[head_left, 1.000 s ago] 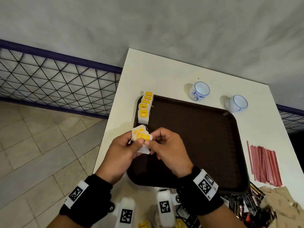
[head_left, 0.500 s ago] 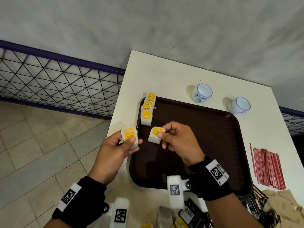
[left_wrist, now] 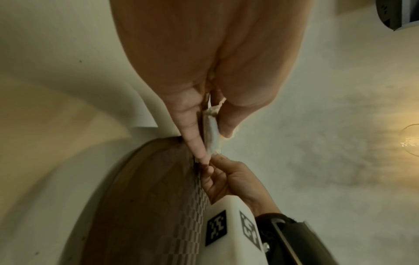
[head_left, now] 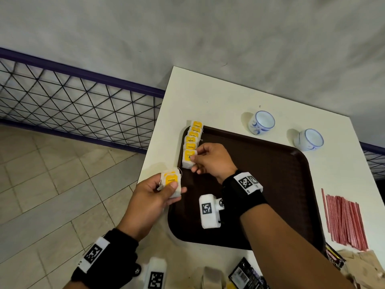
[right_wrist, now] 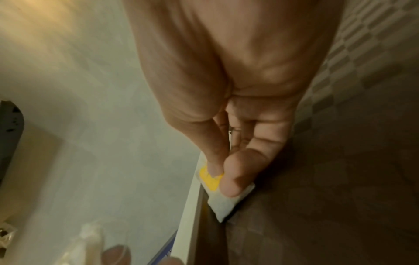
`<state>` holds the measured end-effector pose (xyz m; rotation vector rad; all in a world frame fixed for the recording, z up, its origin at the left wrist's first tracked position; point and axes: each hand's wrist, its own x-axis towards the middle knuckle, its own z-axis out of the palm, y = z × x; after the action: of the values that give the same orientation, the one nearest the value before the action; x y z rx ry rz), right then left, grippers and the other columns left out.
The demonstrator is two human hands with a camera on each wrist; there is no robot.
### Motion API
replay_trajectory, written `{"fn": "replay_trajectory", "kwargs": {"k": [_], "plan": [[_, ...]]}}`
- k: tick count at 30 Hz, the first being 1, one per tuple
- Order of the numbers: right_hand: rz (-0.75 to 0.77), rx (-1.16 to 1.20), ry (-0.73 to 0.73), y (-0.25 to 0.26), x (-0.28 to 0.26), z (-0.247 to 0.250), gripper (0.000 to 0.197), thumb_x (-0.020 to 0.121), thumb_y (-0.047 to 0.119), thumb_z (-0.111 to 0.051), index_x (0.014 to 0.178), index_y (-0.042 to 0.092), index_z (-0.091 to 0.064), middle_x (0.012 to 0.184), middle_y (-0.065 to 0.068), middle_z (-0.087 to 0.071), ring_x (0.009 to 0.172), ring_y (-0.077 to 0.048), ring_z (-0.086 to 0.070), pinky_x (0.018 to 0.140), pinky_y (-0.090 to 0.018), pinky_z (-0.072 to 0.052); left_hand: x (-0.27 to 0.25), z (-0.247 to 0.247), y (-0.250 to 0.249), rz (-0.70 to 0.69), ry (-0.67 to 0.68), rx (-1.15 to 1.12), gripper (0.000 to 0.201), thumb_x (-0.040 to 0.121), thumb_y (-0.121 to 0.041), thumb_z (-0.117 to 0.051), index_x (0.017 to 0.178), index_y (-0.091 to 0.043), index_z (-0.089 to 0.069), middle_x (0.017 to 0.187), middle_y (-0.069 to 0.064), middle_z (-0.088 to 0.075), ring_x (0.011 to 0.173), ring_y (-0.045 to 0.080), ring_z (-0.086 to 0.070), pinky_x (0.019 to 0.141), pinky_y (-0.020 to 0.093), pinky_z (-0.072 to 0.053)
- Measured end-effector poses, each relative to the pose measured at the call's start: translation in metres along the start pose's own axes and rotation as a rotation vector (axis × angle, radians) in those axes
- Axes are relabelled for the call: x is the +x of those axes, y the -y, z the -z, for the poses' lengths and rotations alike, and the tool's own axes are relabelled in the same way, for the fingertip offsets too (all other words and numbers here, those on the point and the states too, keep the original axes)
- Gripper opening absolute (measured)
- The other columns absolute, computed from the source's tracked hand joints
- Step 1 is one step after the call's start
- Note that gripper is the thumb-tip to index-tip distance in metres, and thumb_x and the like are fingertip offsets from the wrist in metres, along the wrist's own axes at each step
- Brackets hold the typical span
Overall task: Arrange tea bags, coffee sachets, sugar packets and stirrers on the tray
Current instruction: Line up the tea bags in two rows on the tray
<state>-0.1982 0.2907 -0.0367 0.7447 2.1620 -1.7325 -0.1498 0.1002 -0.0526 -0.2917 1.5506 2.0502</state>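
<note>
step in hand: the right hand (head_left: 210, 161) pinches one tea bag (head_left: 188, 159) by its yellow tag and sets it at the near end of the row of tea bags (head_left: 192, 135), left of centre in the head view.
right hand: thumb and forefinger closed on the bag, other fingers curled; in the right wrist view the bag (right_wrist: 223, 200) hangs by a corner against the tray edge.
left hand: the left hand (head_left: 154, 195) holds a small stack of tea bags (head_left: 170, 181) between thumb and fingers, lower left of the row, just off the tray over the table edge.
tray: the brown tray (head_left: 270, 184) fills the middle of the head view; only its left rim carries the row, the rest is bare.
how to place well: lay the bag so it overlaps the one before it evenly, tag up, in line with the rim; let go only when it lies flat, since a light bag with a string likely drags along with the fingers.
what to watch: the row leans on the rim, so a nudge could tip bags onto the table (head_left: 208, 97).
left to do: the red stirrers (head_left: 343, 220) at right and the dark and brown packets (head_left: 245, 274) at the bottom edge are off the tray.
nearby: two cups (head_left: 262, 122) stand above the tray, clear of the work.
</note>
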Motion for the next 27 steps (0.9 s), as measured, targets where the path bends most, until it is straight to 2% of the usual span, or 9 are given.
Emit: {"fn": "replay_trajectory", "kwargs": {"k": [5,10,17,21,23,27], "plan": [[0.0,-0.11,-0.073,-0.003,0.011,-0.006,0.01,0.089,0.0,-0.068,0.093,0.001,-0.06,0.066,-0.014,-0.067,0.05,-0.02,-0.065,0.047,-0.026,-0.052,0.001,0.002,0.0,0.022,-0.004,0.021,0.02,0.097,-0.002,-0.059,0.114,-0.006,-0.07,0.107,0.016,-0.076,0.093,0.028,-0.077,0.079,0.034,-0.064],[-0.017,-0.133,-0.137,-0.007,0.015,-0.009,0.015,0.087,0.002,-0.069,0.089,0.008,-0.055,0.066,-0.015,-0.068,0.05,-0.021,-0.066,0.046,-0.027,-0.05,-0.001,0.003,-0.003,0.045,-0.006,0.021,0.02,0.097,-0.005,-0.061,0.114,-0.005,-0.07,0.103,0.016,-0.076,0.088,0.03,-0.078,0.071,0.033,-0.064],[-0.008,-0.127,-0.177,-0.007,0.01,-0.01,0.015,0.087,0.003,-0.068,0.088,0.009,-0.055,0.066,-0.014,-0.069,0.053,-0.023,-0.069,0.052,-0.03,-0.056,0.0,0.001,-0.006,0.044,-0.021,0.038,0.018,0.096,-0.01,-0.064,0.111,-0.008,-0.072,0.097,0.015,-0.078,0.083,0.029,-0.078,0.064,0.029,-0.063],[0.043,-0.117,-0.196,-0.003,-0.006,-0.007,0.013,0.089,0.01,-0.069,0.092,0.006,-0.057,0.071,-0.015,-0.071,0.055,-0.021,-0.069,0.048,-0.028,-0.052,0.001,-0.001,-0.009,0.051,-0.023,0.052,0.015,0.095,-0.012,-0.066,0.108,-0.009,-0.073,0.092,0.013,-0.079,0.079,0.029,-0.078,0.057,0.027,-0.06],[0.089,-0.083,-0.169,0.001,-0.02,-0.005,0.015,0.09,0.013,-0.07,0.094,0.004,-0.06,0.071,-0.011,-0.07,0.055,-0.02,-0.067,0.044,-0.025,-0.047,0.002,-0.001,-0.008,0.048,-0.025,0.078,0.015,0.094,-0.014,-0.067,0.107,-0.008,-0.074,0.09,0.013,-0.079,0.075,0.027,-0.077,0.055,0.027,-0.056],[0.116,0.114,0.04,0.002,-0.052,-0.004,0.02,0.088,0.009,-0.073,0.099,-0.005,-0.064,0.074,-0.011,-0.067,0.058,-0.023,-0.064,0.042,-0.025,-0.043,0.004,-0.003,-0.008,0.026,-0.015,0.092,0.014,0.094,-0.016,-0.068,0.104,-0.011,-0.076,0.089,0.014,-0.078,0.072,0.025,-0.075,0.055,0.028,-0.053]]}}
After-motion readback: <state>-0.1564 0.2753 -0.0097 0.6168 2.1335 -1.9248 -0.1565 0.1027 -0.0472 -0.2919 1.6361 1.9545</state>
